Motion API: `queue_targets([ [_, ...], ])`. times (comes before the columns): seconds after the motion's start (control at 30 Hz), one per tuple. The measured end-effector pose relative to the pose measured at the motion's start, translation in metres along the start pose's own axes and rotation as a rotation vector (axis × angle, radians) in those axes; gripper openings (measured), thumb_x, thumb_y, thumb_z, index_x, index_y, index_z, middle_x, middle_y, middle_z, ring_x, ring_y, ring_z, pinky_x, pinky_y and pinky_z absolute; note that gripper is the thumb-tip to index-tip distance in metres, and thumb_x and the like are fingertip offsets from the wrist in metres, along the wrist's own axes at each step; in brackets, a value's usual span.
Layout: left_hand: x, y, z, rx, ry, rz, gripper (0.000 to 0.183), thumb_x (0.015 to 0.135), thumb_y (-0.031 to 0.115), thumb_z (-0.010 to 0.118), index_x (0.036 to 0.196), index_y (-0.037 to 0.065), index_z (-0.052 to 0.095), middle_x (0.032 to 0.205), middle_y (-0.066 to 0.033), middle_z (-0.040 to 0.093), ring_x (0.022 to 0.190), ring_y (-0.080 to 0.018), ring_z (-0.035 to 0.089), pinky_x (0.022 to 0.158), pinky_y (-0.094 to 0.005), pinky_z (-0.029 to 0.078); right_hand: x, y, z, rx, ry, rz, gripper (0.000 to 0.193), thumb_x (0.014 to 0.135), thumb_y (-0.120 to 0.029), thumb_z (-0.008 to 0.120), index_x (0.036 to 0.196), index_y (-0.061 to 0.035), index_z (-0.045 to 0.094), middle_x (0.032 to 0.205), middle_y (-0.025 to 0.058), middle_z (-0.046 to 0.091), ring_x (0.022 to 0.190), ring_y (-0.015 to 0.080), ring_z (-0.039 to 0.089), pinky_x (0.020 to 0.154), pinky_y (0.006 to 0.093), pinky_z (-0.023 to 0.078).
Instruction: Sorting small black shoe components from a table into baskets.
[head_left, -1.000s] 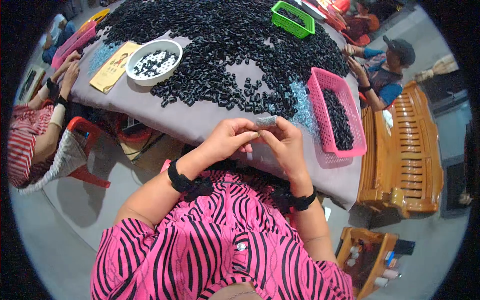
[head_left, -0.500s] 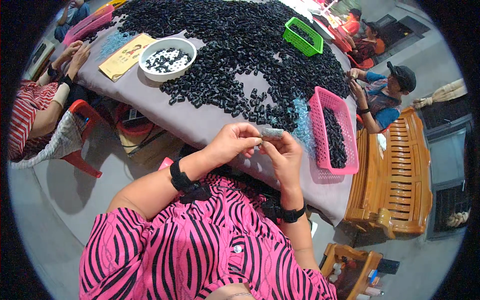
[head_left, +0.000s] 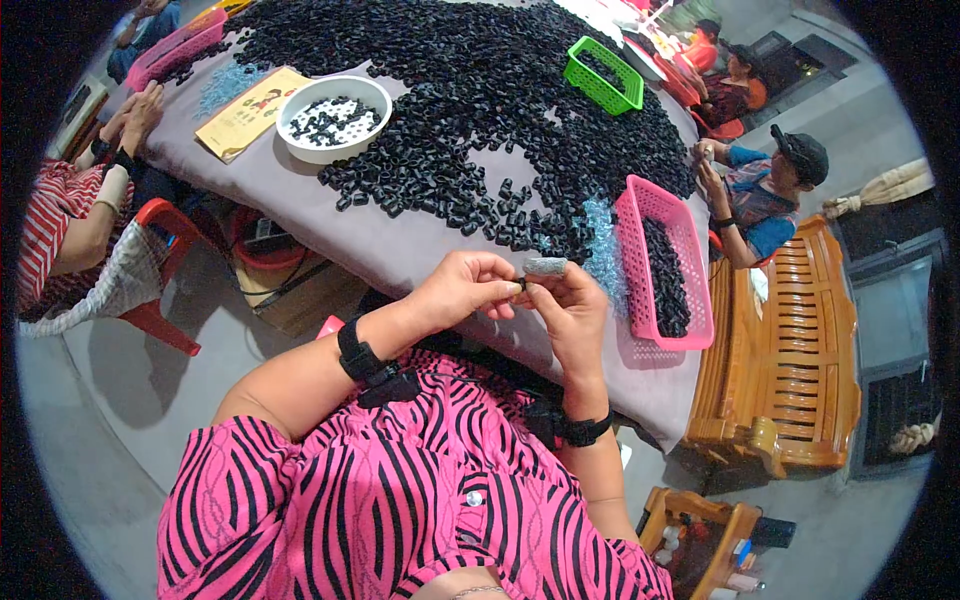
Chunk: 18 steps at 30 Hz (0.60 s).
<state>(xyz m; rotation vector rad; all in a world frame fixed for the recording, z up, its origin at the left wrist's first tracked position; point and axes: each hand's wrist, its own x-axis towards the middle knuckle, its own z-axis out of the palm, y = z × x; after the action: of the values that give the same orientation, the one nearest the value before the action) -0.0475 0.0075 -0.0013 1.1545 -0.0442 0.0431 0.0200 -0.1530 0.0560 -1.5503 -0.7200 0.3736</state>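
Observation:
Both hands meet above the near edge of the cloth-covered table. A small black piece (head_left: pixel 521 284) sits between their fingertips; it is mostly hidden, and its exact kind cannot be made out. My left hand (head_left: pixel 465 288) pinches it between thumb and index finger. On the other side, my right hand (head_left: pixel 570 315) closes its thumb and fingers on the same piece. A grey wrap (head_left: pixel 545 266) covers my right index finger. Beyond my hands lies a broad heap of small black plastic parts (head_left: pixel 430 150), with clear bluish plastic scraps (head_left: pixel 602 250) to the right.
A pink basket (head_left: pixel 627 270) holding black parts stands at the right table edge. A white bowl (head_left: pixel 335 152), a yellow booklet (head_left: pixel 235 135) and a green basket (head_left: pixel 600 98) are also on the table. Other people sit around it. A wooden bench (head_left: pixel 790 350) is at right.
My hands stay together in nearly the same place; a dark piece now shows more plainly between the fingertips. The person at left has brought their hands closer together.

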Motion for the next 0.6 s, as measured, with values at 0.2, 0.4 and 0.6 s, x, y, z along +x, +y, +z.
queue_targets([
  [0.2,0.0,-0.001,-0.002,-0.03,-0.056,-0.063,0.013,0.091,0.011,0.061,0.099,0.001,0.061,0.084,-0.0056,0.067,0.068,-0.0109,0.065,0.06,-0.0221,0.051,-0.002,0.001,-0.001,-0.168,0.002,0.003,0.013,0.084,0.002,0.061,0.097,0.0009,0.064,0.085,0.0018,0.065,0.077,0.008,0.062,0.069,0.0234,0.05],
  [0.4,0.001,-0.002,-0.003,-0.001,-0.056,-0.073,0.011,0.09,0.01,0.061,0.097,0.002,0.061,0.083,-0.0057,0.067,0.066,-0.0113,0.065,0.059,-0.0225,0.051,-0.004,0.003,0.0,-0.315,0.042,-0.058,0.013,0.082,0.0,0.064,0.095,0.0001,0.067,0.077,0.0028,0.064,0.069,0.008,0.058,0.063,0.0242,0.047],
  [0.6,0.003,-0.004,-0.005,0.011,-0.064,-0.092,0.012,0.089,0.009,0.061,0.097,0.002,0.062,0.083,-0.0059,0.067,0.064,-0.0112,0.064,0.057,-0.023,0.051,-0.008,0.011,0.008,-0.451,0.114,-0.213,0.014,0.081,-0.002,0.065,0.095,-0.0014,0.067,0.074,0.0074,0.063,0.062,0.0104,0.056,0.057,0.0254,0.044],
])
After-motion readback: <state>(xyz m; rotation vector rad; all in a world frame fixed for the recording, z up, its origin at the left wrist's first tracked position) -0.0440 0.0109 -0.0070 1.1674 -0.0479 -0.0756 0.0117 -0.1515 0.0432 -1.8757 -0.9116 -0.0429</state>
